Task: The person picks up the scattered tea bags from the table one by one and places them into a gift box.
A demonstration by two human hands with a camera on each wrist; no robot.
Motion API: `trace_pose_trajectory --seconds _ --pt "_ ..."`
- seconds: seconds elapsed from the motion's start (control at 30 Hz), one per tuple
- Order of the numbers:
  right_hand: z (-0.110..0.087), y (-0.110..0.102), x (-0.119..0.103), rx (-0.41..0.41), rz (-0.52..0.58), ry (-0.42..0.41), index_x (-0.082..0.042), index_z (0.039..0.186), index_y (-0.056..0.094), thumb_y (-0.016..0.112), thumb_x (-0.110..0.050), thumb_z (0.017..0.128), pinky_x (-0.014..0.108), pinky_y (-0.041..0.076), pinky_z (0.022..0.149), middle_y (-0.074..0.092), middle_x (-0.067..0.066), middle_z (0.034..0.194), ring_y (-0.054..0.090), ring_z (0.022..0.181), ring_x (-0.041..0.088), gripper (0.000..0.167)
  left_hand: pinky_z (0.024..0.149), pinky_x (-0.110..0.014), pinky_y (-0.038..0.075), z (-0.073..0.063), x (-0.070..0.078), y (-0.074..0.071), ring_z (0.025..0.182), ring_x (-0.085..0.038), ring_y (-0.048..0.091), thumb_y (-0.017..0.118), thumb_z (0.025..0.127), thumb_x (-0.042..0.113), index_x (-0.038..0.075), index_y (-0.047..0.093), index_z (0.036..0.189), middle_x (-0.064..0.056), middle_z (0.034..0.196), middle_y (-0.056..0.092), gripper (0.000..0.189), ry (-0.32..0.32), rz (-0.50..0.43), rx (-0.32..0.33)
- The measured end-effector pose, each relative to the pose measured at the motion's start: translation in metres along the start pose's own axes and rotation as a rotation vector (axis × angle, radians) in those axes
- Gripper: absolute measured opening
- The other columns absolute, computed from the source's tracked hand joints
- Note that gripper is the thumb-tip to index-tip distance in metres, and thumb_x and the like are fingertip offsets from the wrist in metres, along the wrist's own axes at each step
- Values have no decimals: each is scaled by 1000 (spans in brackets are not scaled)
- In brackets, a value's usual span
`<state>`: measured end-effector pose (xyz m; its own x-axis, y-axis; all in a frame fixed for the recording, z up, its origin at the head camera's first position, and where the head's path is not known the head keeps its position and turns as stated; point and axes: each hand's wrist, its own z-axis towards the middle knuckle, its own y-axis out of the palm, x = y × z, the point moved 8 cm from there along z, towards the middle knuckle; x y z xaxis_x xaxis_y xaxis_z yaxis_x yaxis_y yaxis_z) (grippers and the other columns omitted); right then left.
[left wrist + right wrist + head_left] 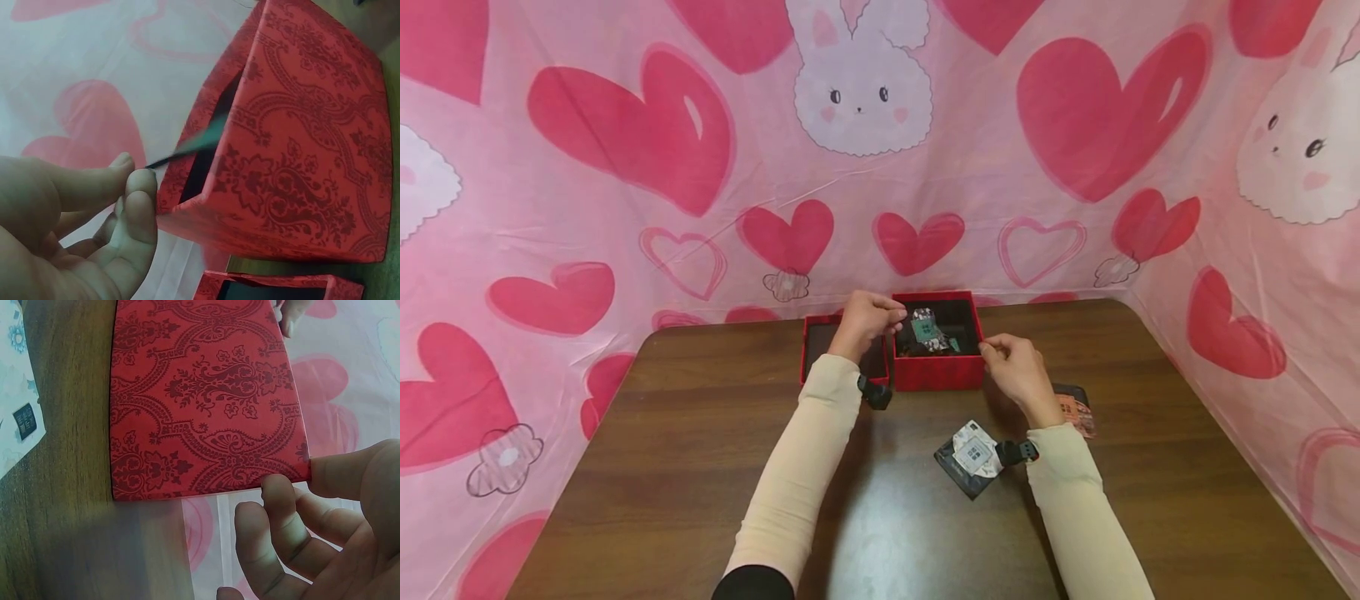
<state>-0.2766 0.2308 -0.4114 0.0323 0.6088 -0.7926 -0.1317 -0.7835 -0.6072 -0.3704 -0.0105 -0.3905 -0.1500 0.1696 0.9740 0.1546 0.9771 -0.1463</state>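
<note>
A red box (938, 374) with a dark damask pattern stands open at the back of the table. My left hand (863, 322) is at its left side, pinching the edge of a flat packet (199, 140) between thumb and fingertips. In the head view this packet (923, 327) shows a green label and lies over the dark inside of the box, where part of another green piece shows. At the near right corner, my right hand (1021, 367) grips the box wall with thumb and forefinger, as the right wrist view shows.
The red lid (805, 358), dark inside, lies left of the box. A black and white packet (972, 457) lies nearer on the brown table (700, 467). An orange and black packet (1077, 410) is partly behind the right wrist. A pink heart-patterned cloth (842, 179) hangs behind.
</note>
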Motion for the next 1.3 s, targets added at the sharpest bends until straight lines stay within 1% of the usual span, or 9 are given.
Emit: trace_pose_trajectory --seconds 0.17,0.37,0.47,0.6,0.73,0.9,1.03,1.17,1.3 --pt "0 1 0 -2 -4 1 -2 118 70 59 -25 102 36 46 69 69 9 85 63 81 25 30 81 -44 58 -2 0 2 64 -18 66 76 87 -3 -9 75 100 -16 88 72 15 1 41 -20" --pt "1 0 0 6 -4 -2 -1 117 70 59 -25 102 36 46 68 69 9 84 63 79 26 30 66 -31 60 -4 3 4 60 -16 64 74 88 -6 -11 74 101 -24 94 72 15 22 68 -18" --pt "0 0 1 6 -1 2 -2 117 71 59 -25 102 36 46 68 69 10 84 63 80 26 30 58 -26 57 -4 5 8 57 -16 62 74 88 -5 -10 75 100 -24 89 72 13 50 158 -22" --pt "1 2 2 -3 4 14 -2 118 70 59 -26 102 36 47 67 69 10 86 63 80 25 31 55 -28 56 -4 10 12 55 -17 61 77 87 1 -7 77 97 -18 78 72 13 105 311 -18" --pt "1 2 2 -7 4 17 -2 119 70 59 -26 103 36 47 67 69 10 87 62 80 26 31 56 -26 55 -9 16 13 56 -16 62 80 86 6 -4 78 97 -18 78 72 15 135 379 -12" --pt "1 0 1 -7 2 10 -2 119 70 58 -26 103 36 47 68 69 11 87 62 80 26 31 65 -32 59 -16 21 12 64 -24 67 80 86 7 -4 78 98 -22 87 73 16 123 319 -30" --pt "1 -1 1 -4 -2 7 -2 119 70 58 -26 103 36 46 68 69 11 87 62 81 26 31 68 -35 60 -23 23 14 72 -32 69 81 85 6 -4 78 100 -24 91 73 18 141 276 -64" --pt "1 -1 1 -5 0 9 -2 119 70 58 -26 103 36 46 68 69 10 87 62 81 26 31 72 -44 59 -34 22 18 75 -33 69 81 86 9 -2 78 99 -18 85 73 17 146 276 -118" --pt "1 0 1 -5 8 11 -2 119 70 59 -25 102 36 46 68 69 10 86 63 81 26 31 74 -49 58 -46 21 21 76 -34 70 81 86 12 2 80 99 -11 79 73 16 162 323 -154"
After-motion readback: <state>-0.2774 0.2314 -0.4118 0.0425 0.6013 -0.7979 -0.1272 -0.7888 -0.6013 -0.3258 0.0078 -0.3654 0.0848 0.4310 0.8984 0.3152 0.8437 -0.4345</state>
